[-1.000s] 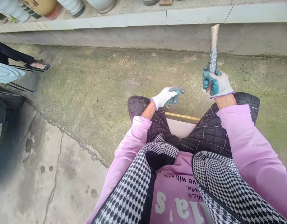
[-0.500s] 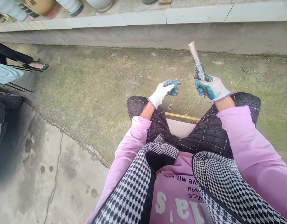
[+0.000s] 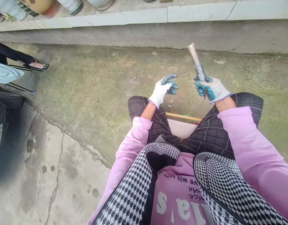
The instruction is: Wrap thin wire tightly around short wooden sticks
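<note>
My right hand [image 3: 210, 88], in a white glove with a teal coated palm, is wrapped round a stick [image 3: 192, 53] that points up and away. Silvery thread or fine wire [image 3: 199, 71] is wound thickly about the stick's middle. To the left, my left hand [image 3: 164, 87] wears a matching glove. Its index finger reaches out while the thumb presses near the other curled fingers. A loop of thin line [image 3: 173, 77] shows at these fingers. Below that hand is a small pale, clear-looking piece [image 3: 171, 103]; whether it hangs or lies on the ground I cannot tell.
Between my knees are a yellowish rod [image 3: 183, 117] and a pale flat surface [image 3: 180, 127]. A tiled ledge [image 3: 146, 18] with several pots [image 3: 72, 6] runs across the back. At far left are another person's leg and shoe [image 3: 38, 65], beside thin dark legs of some furniture.
My left hand has shifted slightly left and its index finger has lifted outward, showing the loop of line. My right hand and the wound stick stay almost in place.
</note>
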Demonstrator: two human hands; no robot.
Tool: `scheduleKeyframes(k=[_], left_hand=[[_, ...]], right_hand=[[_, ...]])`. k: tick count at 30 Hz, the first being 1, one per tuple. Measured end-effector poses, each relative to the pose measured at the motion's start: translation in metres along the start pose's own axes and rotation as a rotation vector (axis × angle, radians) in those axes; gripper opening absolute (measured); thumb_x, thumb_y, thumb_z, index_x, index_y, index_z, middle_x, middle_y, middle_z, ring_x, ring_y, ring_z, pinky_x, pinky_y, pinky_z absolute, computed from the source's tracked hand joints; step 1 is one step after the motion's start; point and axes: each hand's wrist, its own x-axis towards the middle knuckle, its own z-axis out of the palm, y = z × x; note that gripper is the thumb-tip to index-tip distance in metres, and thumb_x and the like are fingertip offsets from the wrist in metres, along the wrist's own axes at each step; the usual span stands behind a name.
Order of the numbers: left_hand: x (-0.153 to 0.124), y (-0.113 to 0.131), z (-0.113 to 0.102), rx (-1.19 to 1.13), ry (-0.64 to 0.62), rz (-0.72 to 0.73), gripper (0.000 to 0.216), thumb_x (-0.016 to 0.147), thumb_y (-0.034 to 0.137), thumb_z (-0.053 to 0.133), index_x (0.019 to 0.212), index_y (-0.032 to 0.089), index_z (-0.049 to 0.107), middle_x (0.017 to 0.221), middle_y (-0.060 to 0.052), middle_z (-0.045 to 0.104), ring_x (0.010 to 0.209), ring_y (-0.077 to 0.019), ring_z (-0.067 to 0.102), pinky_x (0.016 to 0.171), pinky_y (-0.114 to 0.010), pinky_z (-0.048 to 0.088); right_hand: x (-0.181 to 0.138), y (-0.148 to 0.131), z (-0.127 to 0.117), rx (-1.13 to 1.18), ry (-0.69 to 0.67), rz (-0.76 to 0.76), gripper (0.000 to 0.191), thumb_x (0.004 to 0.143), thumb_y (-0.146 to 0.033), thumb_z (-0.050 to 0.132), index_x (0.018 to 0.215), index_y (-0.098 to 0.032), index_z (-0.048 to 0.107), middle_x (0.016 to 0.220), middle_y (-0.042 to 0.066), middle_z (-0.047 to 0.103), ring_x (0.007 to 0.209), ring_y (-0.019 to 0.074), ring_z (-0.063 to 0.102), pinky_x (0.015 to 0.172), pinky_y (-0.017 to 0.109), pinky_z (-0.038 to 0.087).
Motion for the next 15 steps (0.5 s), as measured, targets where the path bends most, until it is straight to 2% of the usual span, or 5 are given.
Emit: scheduleKeyframes(k=[3, 7, 12, 15], left_hand=[[-0.003, 0.002, -0.005, -0.07, -0.071, -0.009, 0.051, 0.102, 0.029, 0.098, 0.15, 0.02, 0.086, 0.097, -0.002, 0.091, 0.076, -0.0157, 0.086, 0.091, -0.032, 0.073], [-0.003, 0.003, -0.008, -0.179, -0.165, -0.028, 0.041, 0.104, 0.043, 0.105, 0.132, 0.019, 0.087, 0.099, -0.004, 0.09, 0.076, -0.0165, 0.086, 0.091, -0.034, 0.075], [-0.004, 0.007, -0.004, -0.169, -0.099, -0.065, 0.05, 0.109, 0.063, 0.105, 0.127, 0.02, 0.087, 0.091, -0.005, 0.088, 0.087, -0.0213, 0.092, 0.092, -0.032, 0.076], [-0.005, 0.008, -0.002, -0.149, -0.071, -0.072, 0.051, 0.107, 0.063, 0.107, 0.125, 0.02, 0.086, 0.089, -0.004, 0.087, 0.086, -0.021, 0.091, 0.091, -0.033, 0.075]], right_hand=[[-0.002, -0.001, 0.006, 0.001, 0.016, 0.021, 0.05, 0.071, -0.015, 0.113, 0.104, -0.025, 0.078, 0.071, -0.006, 0.066, 0.052, 0.0111, 0.055, 0.046, 0.022, 0.042], [-0.003, 0.0, 0.009, -0.013, 0.03, 0.022, 0.05, 0.068, -0.014, 0.114, 0.101, -0.024, 0.077, 0.068, -0.007, 0.066, 0.049, 0.0106, 0.054, 0.044, 0.022, 0.043], [-0.007, -0.002, 0.013, -0.028, 0.028, 0.056, 0.046, 0.069, -0.01, 0.11, 0.101, -0.022, 0.08, 0.066, -0.005, 0.066, 0.049, 0.0112, 0.054, 0.044, 0.022, 0.042], [-0.01, -0.003, 0.016, -0.037, 0.034, 0.047, 0.046, 0.069, -0.011, 0.111, 0.102, -0.022, 0.08, 0.067, -0.005, 0.067, 0.05, 0.0107, 0.053, 0.044, 0.022, 0.043]])
